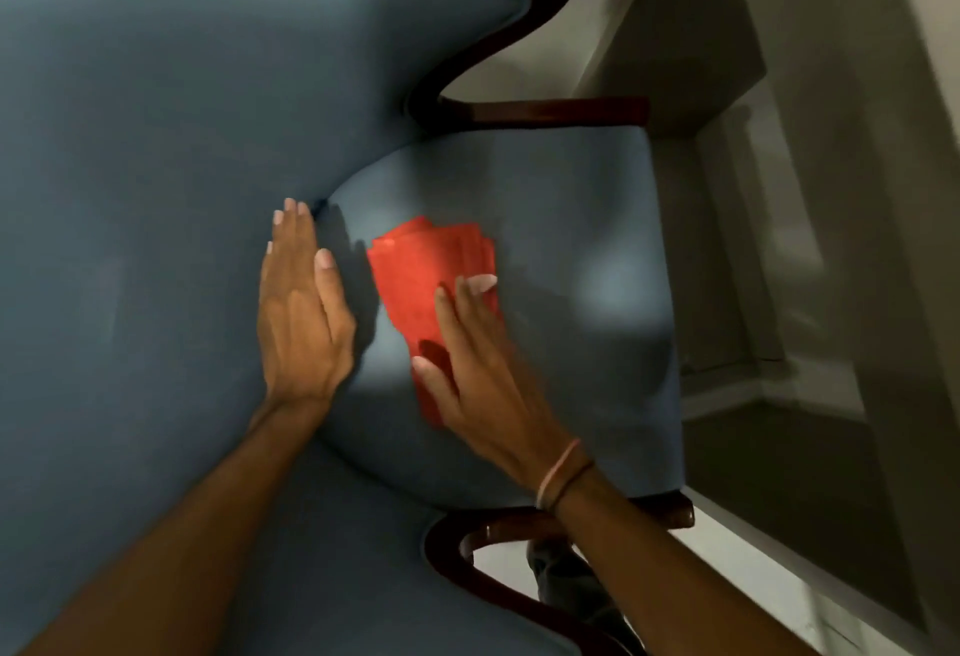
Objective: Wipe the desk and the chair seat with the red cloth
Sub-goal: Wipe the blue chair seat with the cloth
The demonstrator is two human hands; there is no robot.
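Chair seat wipe in progress; desk out of view.

Right hand (478,369) pressed flat, fingers spread, on folded red cloth (421,286) lying mid-way across blue chair seat (571,239); no closed grasp. Left hand (301,312) open and empty, braced against upholstered backrest (182,109) just beside the cloth. Seat portion judged partly done; far edge beside wooden armrest (556,110) apparently unwiped. Desk status not determinable.

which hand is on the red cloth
The right hand, the one with bands at its wrist, lies flat on the red cloth on the chair seat. The left hand rests bare on the blue chair back.
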